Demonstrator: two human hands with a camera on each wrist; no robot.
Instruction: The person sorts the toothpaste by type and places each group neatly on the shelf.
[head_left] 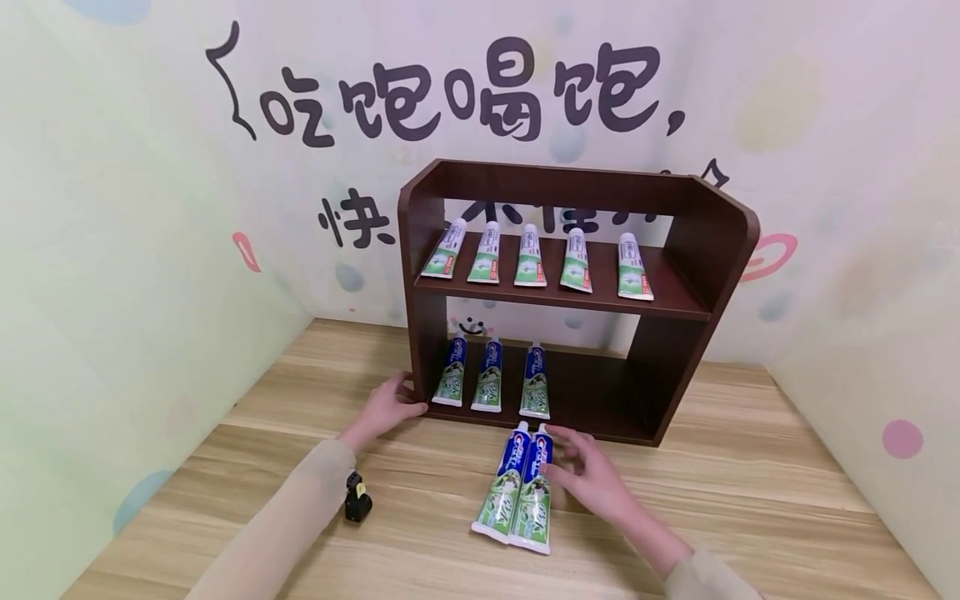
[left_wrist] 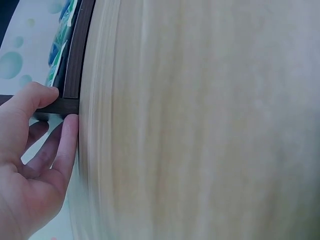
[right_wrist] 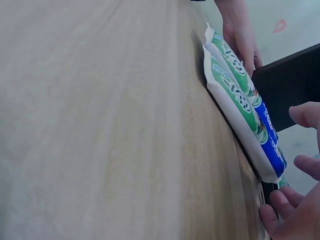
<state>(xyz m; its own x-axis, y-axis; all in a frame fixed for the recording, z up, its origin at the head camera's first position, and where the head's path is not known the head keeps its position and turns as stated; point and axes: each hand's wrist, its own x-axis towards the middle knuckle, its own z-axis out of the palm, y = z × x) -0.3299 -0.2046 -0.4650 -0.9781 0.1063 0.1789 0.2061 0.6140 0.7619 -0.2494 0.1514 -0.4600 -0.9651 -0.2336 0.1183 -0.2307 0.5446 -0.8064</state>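
At the lower left corner of the dark brown wooden shelf (head_left: 555,190), my left hand (head_left: 382,410) pinches the side panel, thumb on one face and fingers on the other in the left wrist view. Two blue and green toothpaste tubes (head_left: 534,504) lie side by side on the table before the shelf, caps towards it. Beside the cap end of the right tube is my right hand (right_wrist: 295,195), fingers parted and holding nothing. Three similar toothpaste tubes (head_left: 487,387) lie on the lower board. Several white and green toothpaste tubes (head_left: 530,258) lean in a row on the upper board.
The wood-grain table (head_left: 712,517) bears the shelf, which stands near the back wall (head_left: 360,50) with large black characters. A small black object (head_left: 357,500) sits by my left sleeve. Patterned side walls (head_left: 885,275) flank the table.
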